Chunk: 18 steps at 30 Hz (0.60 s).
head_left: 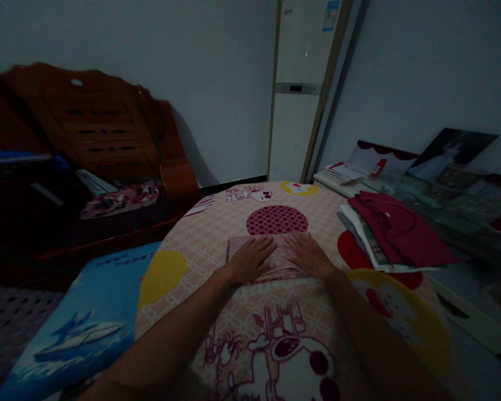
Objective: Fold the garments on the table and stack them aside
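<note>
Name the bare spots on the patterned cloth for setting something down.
Bare: around the purple circle beyond the folded fabric; around the leftmost yellow circle; the patterned cloth between the forearms. Crowded: the centre, beneath left hand and right hand; the right, beneath the clothes pile.

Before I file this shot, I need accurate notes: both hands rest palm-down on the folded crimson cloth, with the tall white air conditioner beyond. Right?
Not quite: the head view shows the left hand and right hand palm-down on the folded pale-pinkish cloth; the folded crimson cloth lies to their right. The tall white air conditioner does stand beyond.
</note>
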Tool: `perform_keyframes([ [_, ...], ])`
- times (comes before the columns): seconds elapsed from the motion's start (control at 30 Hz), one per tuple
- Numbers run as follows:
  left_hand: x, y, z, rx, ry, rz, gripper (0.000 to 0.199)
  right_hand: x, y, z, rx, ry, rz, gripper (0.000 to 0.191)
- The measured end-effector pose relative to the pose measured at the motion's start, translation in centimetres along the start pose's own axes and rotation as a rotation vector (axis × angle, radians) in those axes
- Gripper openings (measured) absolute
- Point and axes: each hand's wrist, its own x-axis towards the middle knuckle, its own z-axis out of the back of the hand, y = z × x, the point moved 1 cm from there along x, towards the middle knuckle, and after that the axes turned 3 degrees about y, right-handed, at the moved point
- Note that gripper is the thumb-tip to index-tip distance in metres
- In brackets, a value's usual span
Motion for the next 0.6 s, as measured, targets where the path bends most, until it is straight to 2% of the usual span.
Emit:
perform_keyframes([
  [0.17, -0.07, -0.07, 0.42, 0.023, 0.041, 0.005, 0.070, -0.10, -0.04, 0.08, -0.026, 0.000, 0.007, 0.060],
  [0.33, -0.17, -0.11, 0.48, 0.046, 0.014, -0.008, 0.070, -0.44, -0.01, -0.12, -0.027, -0.061, 0.001, 0.061],
  [0.43, -0.21, 0.06, 0.30, 0.055, -0.017, -0.022, 0.068, -0.60, 0.12, -0.26, -0.030, -0.035, 0.054, 0.056],
  [0.6, -0.17, 0.36, 0.02, 0.049, -0.031, -0.028, 0.067, -0.55, 0.11, -0.19, -0.039, -0.058, 0.052, 0.058],
])
